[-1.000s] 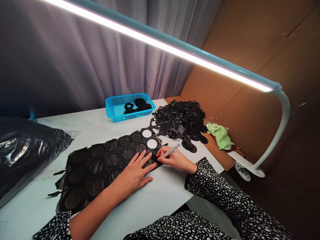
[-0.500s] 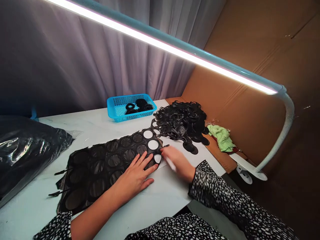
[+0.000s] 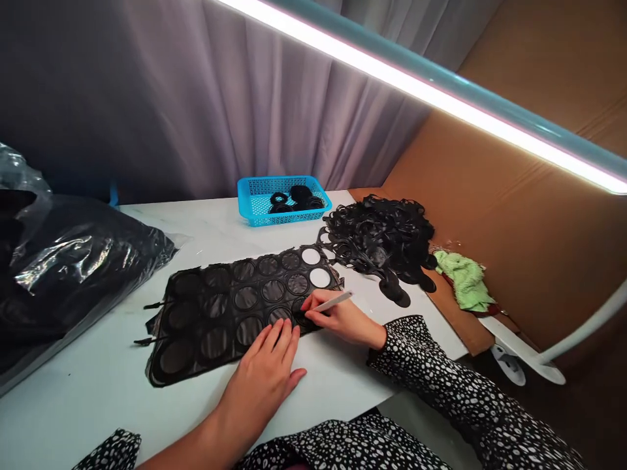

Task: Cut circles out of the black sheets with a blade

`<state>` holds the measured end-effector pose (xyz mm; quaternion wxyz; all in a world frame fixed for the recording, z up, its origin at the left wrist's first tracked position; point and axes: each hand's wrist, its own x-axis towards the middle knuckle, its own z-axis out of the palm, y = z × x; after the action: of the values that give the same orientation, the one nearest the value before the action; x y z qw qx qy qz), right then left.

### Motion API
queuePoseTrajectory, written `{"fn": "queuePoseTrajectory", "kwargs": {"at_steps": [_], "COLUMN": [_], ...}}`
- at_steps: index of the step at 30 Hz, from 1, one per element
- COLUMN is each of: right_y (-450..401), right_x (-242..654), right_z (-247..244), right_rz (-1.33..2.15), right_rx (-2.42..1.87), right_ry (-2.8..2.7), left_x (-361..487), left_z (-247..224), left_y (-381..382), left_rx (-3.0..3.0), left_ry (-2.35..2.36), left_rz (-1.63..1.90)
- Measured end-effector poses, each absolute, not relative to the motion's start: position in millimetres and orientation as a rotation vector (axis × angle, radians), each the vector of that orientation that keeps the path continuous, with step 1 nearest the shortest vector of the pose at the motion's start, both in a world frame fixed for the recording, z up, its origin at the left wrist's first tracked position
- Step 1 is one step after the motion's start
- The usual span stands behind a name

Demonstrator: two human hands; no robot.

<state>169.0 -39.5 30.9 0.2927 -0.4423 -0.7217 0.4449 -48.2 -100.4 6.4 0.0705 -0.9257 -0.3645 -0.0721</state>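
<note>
A black rubber-like sheet (image 3: 230, 313), moulded with rows of round discs, lies flat on the white table. My left hand (image 3: 267, 359) rests along the sheet's near edge, its fingers stretched out and pressing lightly near the right end. My right hand (image 3: 343, 316) pinches a slim white pen-like tool (image 3: 334, 302). Its working tip is hidden under the fingers, at a disc in the near right corner. Two round holes in the far right of the sheet show white table through them.
Beyond the sheet stands a blue basket (image 3: 245, 212) with black rings (image 3: 300, 194) in it. A tangled heap of black scraps (image 3: 382, 232) lies to the right, beside a green cloth (image 3: 465, 281). A plastic bag (image 3: 98, 254) sits left; a lit lamp (image 3: 416, 81) hangs overhead.
My right hand has moved from beyond the sheet's right end onto its near corner. My left hand has slid back toward the near edge. The camera view has shifted.
</note>
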Motion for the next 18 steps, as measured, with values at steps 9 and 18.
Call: {"fn": "queuePoseTrajectory", "kwargs": {"at_steps": [9,18], "right_y": [-35,-52], "right_x": [174,164], "right_z": [33,18], "right_rz": [1.263,0.797], "right_rx": [-1.203,-1.084], "right_ry": [-1.954,-2.272], "left_x": [-47,-48], "left_z": [6,5], "left_y": [-100,-96], "left_rx": [-2.795,-2.778], "left_ry": [-1.117,-1.068], "left_rz": [-0.25,-0.271]}}
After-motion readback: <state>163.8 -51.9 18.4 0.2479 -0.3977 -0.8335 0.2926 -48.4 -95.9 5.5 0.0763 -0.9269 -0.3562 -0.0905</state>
